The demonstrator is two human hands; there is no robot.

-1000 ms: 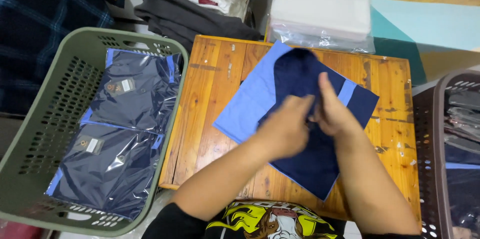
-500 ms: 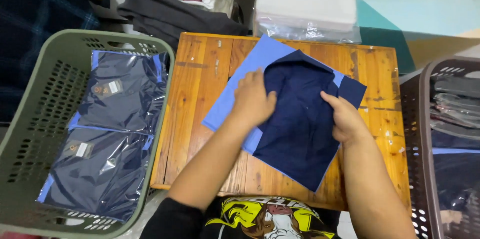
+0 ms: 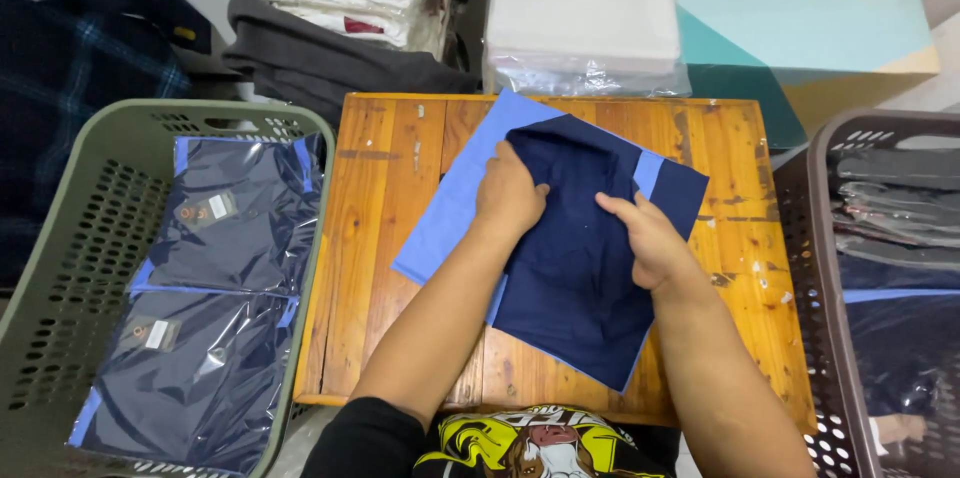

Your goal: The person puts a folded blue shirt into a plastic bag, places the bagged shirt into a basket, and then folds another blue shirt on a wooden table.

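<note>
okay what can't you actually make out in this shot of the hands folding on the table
Head view, the only one:
- The navy folded garment: part lies under the left hand and right hand.
- The light blue backing sheet: mostly covered by the garment.
- The dark brown plastic basket: cut off by the right edge.
- Small tags on bagged shirts in the grey-green basket: too small.
</note>
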